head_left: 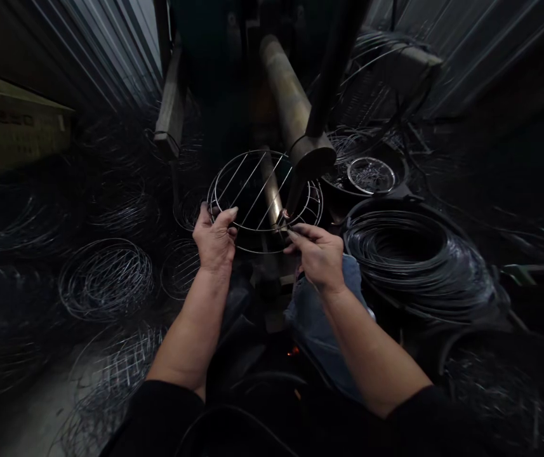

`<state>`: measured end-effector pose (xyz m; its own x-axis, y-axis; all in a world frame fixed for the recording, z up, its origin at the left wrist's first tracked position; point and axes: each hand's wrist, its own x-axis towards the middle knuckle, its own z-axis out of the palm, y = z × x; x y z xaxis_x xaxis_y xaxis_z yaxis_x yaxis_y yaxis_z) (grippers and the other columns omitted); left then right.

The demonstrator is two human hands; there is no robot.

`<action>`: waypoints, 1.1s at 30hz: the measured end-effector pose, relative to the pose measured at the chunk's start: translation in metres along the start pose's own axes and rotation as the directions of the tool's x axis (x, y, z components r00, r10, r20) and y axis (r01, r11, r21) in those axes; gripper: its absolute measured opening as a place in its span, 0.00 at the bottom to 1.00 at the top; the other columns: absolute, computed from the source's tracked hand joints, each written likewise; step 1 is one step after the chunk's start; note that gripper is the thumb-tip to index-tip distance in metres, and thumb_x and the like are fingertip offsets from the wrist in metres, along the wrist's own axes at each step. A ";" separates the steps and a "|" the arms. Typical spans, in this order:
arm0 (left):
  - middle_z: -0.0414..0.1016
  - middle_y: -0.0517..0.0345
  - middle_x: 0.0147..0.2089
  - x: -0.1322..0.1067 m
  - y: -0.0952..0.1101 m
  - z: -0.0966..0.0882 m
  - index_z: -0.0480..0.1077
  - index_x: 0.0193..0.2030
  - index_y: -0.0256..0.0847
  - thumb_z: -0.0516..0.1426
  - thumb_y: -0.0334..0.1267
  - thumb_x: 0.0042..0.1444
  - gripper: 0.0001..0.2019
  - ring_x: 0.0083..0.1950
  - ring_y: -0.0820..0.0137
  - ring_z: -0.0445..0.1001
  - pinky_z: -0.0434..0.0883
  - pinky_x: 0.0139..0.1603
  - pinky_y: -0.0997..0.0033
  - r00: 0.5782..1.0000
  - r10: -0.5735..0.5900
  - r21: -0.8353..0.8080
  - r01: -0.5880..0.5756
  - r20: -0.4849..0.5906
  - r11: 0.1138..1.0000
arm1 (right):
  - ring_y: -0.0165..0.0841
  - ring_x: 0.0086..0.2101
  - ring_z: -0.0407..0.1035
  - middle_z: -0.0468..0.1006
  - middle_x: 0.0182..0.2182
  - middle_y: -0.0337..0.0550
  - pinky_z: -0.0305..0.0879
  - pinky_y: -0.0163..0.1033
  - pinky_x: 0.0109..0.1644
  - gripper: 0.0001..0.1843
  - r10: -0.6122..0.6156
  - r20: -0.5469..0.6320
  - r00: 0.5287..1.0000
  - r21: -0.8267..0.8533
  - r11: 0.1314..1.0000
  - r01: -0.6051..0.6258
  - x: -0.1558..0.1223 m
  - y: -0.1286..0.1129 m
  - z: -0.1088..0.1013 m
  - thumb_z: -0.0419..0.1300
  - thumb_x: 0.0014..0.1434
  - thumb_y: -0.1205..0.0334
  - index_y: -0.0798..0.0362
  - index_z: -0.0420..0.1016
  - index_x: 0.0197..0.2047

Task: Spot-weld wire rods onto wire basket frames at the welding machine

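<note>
Fingers of the left hand (215,240) and right hand (322,257) grasp a wire rack (263,189) mid-frame, by its lower rim.

Dim light here: a ribbed wall (110,51) rises at ten o'clock, another wall (481,51) at two, grey floor (57,381) peeks out at eight.

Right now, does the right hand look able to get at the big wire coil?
Probably yes: the big wire coil lies to the right of the right hand, with nothing visible blocking the way. Its fingers are at the wire rack, though, and would likely have to leave it first.
</note>
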<state>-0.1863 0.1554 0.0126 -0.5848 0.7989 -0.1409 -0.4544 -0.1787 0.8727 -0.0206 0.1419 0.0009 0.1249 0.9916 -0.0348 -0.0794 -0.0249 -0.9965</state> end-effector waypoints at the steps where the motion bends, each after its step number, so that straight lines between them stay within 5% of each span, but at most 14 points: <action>1: 0.63 0.64 0.34 0.001 0.000 0.001 0.66 0.34 0.41 0.68 0.33 0.33 0.20 0.27 0.80 0.68 0.56 0.18 0.81 1.000 0.000 -0.005 0.000 -0.001 1.000 | 0.31 0.19 0.71 0.75 0.17 0.36 0.65 0.35 0.26 0.10 -0.003 -0.006 1.000 0.003 1.000 0.003 0.000 0.000 -0.001 0.66 0.47 0.59 0.57 0.80 0.33; 33: 0.61 0.67 0.28 0.010 -0.004 0.006 0.65 0.35 0.41 0.67 0.34 0.31 0.21 0.25 0.79 0.67 0.55 0.19 0.80 0.998 -0.046 -0.015 0.045 -0.045 0.999 | 0.28 0.18 0.70 0.75 0.19 0.35 0.64 0.33 0.23 0.09 -0.039 -0.016 0.999 -0.033 0.999 0.038 0.013 -0.005 0.002 0.65 0.46 0.59 0.56 0.78 0.31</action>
<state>-0.1865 0.1669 0.0107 -0.5928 0.7796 -0.2018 -0.4904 -0.1507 0.8584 -0.0210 0.1550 0.0053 0.1439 0.9896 0.0028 -0.0418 0.0089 -0.9991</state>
